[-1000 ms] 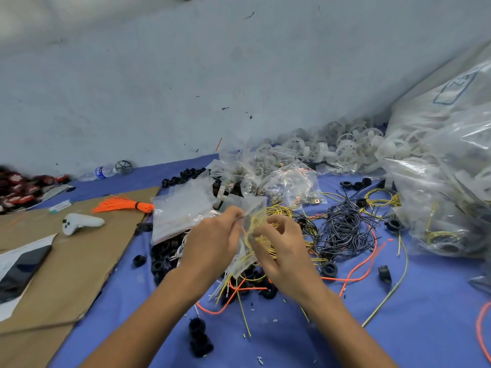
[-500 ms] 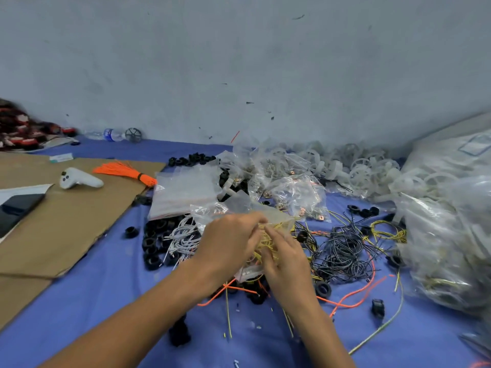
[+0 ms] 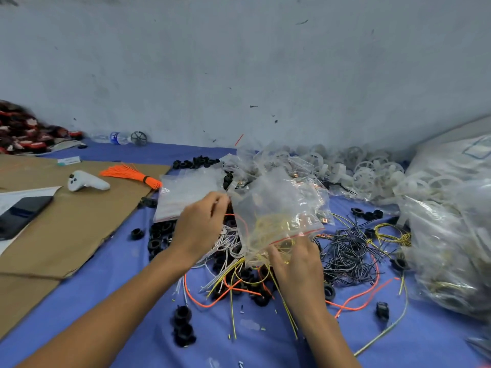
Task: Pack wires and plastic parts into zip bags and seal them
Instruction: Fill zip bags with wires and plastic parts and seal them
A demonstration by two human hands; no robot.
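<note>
Since the earlier frame the two hands have gone apart, and the zip bag (image 3: pixel 276 208) that was crumpled between them is now stretched out in the centre of the frame, above the pile of loose wires. The left hand (image 3: pixel 202 224) pinches the upper left corner of the bag. The right hand (image 3: pixel 297 261) pinches its lower edge, just beside the red seal strip (image 3: pixel 295 236). Yellow wires (image 3: pixel 268 224) lie inside, and some ends seem to come out below the strip.

I think the mouth looks downward, so the wires may slide out. An end may also be caught in the strip, and then the seal will not close fully.

I count one bag in the hands, and in the upper left one white controller (image 3: pixel 86 181), one orange bundle (image 3: pixel 127 172) and one water bottle (image 3: pixel 113 138). The black plastic rings (image 3: pixel 159 235) are too many to count.
</note>
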